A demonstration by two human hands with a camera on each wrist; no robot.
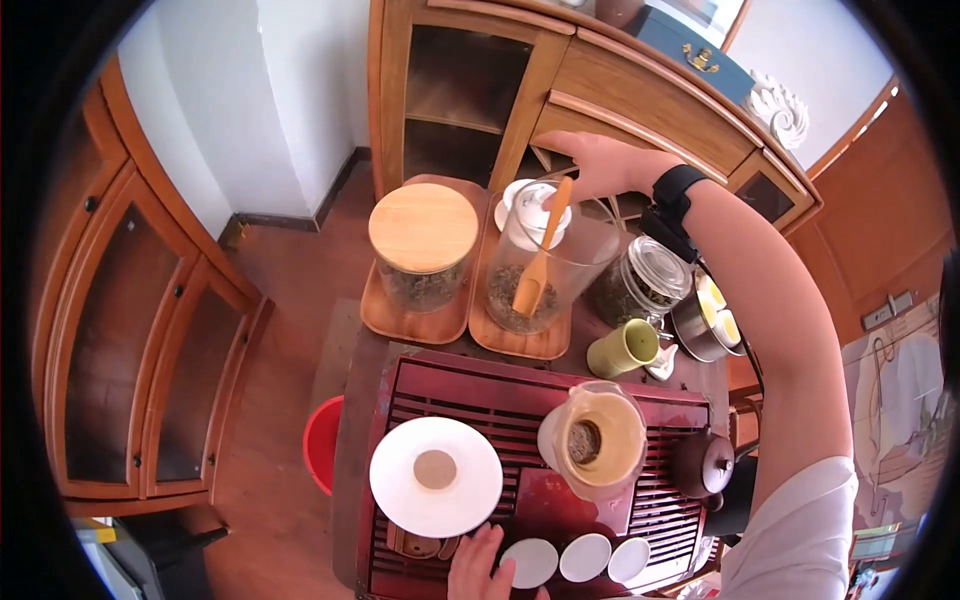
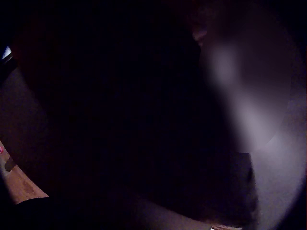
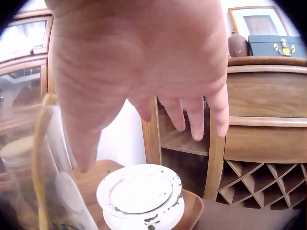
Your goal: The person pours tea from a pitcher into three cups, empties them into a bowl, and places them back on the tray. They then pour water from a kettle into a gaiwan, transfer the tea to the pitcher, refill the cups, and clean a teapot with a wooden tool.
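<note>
My right hand [image 1: 605, 165] reaches over the back of the table with its fingers spread. In the right wrist view its fingers hang above a white lidded tea bowl [image 3: 141, 189] with dark leaf bits along its rim, apart from it. In front of that bowl is a tall glass jar [image 1: 510, 255] of dry leaves, a wooden scoop [image 1: 540, 265] leaning in it. My left hand [image 1: 480, 568] is at the near edge, fingers loosely bent, beside a white round dish [image 1: 435, 510] with a tan centre and several white cups [image 1: 530, 563]. The left wrist view is almost wholly dark.
A slatted red tea tray [image 1: 490, 395] bears a pitcher [image 1: 545, 435] with a tan filter and a dark teapot [image 1: 700, 465]. Behind it stand a wooden-lidded jar [image 1: 425, 228], a clasped glass jar [image 1: 655, 270] and a green cup [image 1: 625, 348]. A cabinet [image 1: 640, 85] is beyond.
</note>
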